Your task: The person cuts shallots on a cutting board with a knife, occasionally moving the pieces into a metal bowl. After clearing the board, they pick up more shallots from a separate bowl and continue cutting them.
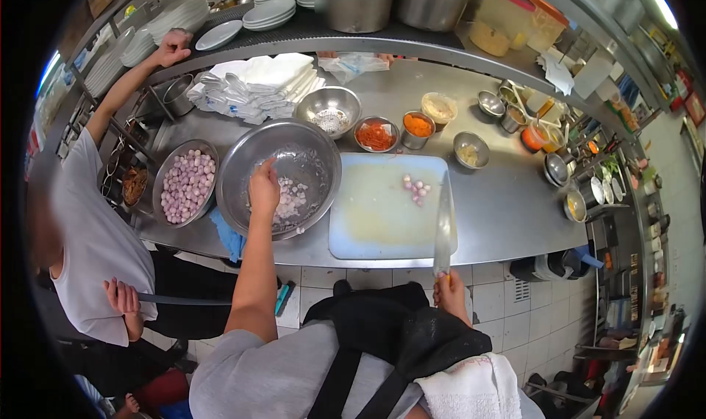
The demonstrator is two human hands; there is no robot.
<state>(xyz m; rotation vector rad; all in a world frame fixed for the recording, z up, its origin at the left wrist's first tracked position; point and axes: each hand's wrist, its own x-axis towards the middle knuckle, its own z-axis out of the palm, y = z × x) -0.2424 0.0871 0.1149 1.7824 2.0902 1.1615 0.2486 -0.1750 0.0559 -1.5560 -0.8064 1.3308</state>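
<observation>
My left hand (265, 189) is over the large steel bowl (234, 161), with a finger stretched out and nothing visible in it. Chopped shallots (291, 200) lie inside that bowl, beside my hand. My right hand (451, 295) is closed round the handle of a knife (443, 231). The broad blade points away from me across the right edge of the white cutting board (368, 180). Several peeled shallots (417, 189) sit in a small cluster on the board, left of the blade. A second steel bowl (214, 154), full of whole peeled shallots (187, 187), stands further left.
Behind the board are bowls of red shreds (375, 135) and orange food (418, 126). A co-worker (103, 228) stands at left, one hand on the overhead shelf (220, 62). Plastic bags (254, 88) lie behind the bowls. A blue cloth (228, 235) hangs at the counter edge.
</observation>
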